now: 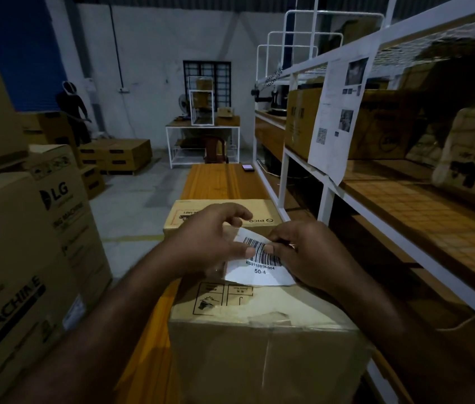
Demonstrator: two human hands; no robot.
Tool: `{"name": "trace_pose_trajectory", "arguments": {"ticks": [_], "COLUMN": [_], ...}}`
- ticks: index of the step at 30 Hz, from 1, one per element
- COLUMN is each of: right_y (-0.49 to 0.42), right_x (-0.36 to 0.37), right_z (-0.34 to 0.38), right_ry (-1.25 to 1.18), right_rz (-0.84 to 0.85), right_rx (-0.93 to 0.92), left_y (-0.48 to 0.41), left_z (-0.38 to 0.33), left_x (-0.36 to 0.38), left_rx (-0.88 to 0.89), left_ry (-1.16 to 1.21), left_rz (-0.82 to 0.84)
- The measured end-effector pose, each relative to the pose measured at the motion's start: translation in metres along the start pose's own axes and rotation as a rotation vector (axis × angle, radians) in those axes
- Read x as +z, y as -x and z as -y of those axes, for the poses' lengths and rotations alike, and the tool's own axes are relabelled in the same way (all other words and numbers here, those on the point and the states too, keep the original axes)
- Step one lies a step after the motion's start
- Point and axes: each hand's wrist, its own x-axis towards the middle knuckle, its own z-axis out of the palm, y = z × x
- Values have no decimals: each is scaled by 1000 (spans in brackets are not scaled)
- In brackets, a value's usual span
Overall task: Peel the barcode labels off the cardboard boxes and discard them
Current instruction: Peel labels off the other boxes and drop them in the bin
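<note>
In the head view, the barcode label (261,265) sits at about 6 o'clock, over the top of the nearer cardboard box (259,345). Its upper edge curls up off the cardboard. The left hand (210,243) at 7 o'clock and the right hand (309,255) at 5 o'clock both pinch the label, with the thumbs on its barcode and the fingers (237,214) curled. A second box (218,212) stands beyond, on the orange tabletop (218,179). A phone (248,167) lies at 12 o'clock.

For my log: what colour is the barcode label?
The label is white with black bars and print; head view.
</note>
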Motion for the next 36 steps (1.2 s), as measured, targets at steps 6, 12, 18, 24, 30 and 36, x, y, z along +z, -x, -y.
{"name": "trace_pose_trajectory", "arguments": {"ticks": [6,12,18,24,30,36], "right_y": [6,13,17,20,22,26], "right_x": [-5,-9,-11,-14,-12,-14], "right_z": [2,-3,-2,5,1,10], "right_ry": [-49,-385,-416,-566,-432,-490], "right_rz": [-152,-182,-103,-311,-18,-167], "right_rx": [-90,85,82,61,129,-7], "left_y": [-5,-2,0,0,-1,0], "left_z": [-10,2,9,12,12,16], "left_x": [0,-3,-3,-5,-7,-10], "left_rx": [106,69,70,86,116,120], "left_ry": [-224,-26,119,149,151,252], "left_rz": [13,41,42,65,65,16]}}
